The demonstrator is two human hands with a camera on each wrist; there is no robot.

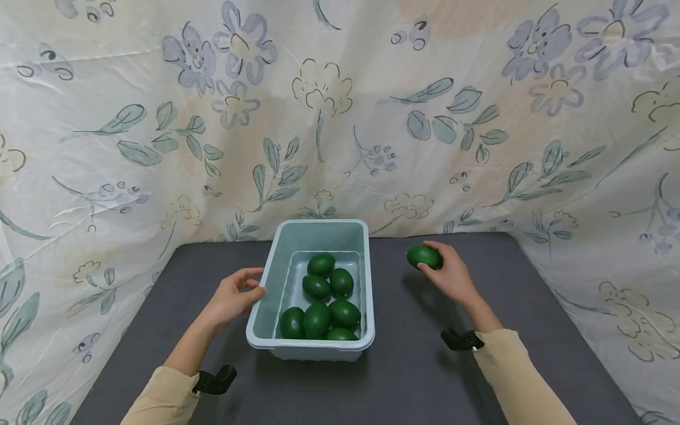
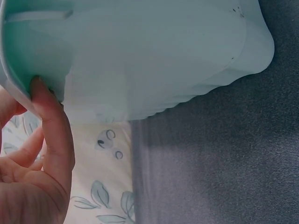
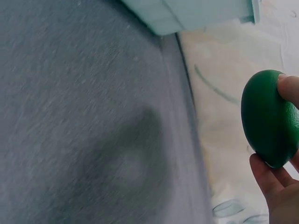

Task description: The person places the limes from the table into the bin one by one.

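A pale blue-green plastic bin (image 1: 269, 260) stands on the dark grey table with several glossy dark green avocados (image 1: 317, 319) inside, mostly in its near half. My left hand (image 1: 234, 301) pinches the bin's left rim; the left wrist view shows the thumb (image 2: 49, 100) against the rim's underside. Off to the right of the bin, my right hand (image 1: 450, 273) holds one more avocado (image 1: 424, 256) between thumb and fingertips. In the right wrist view this avocado (image 3: 266, 119) is held above the table, its shadow falling on the cloth.
The dark grey table (image 1: 404, 378) spreads out around the bin. Behind it and at both sides hangs a flowered curtain (image 1: 340, 130), close to the bin's far end. Black bands (image 1: 215, 381) sit on both wrists over beige sleeves.
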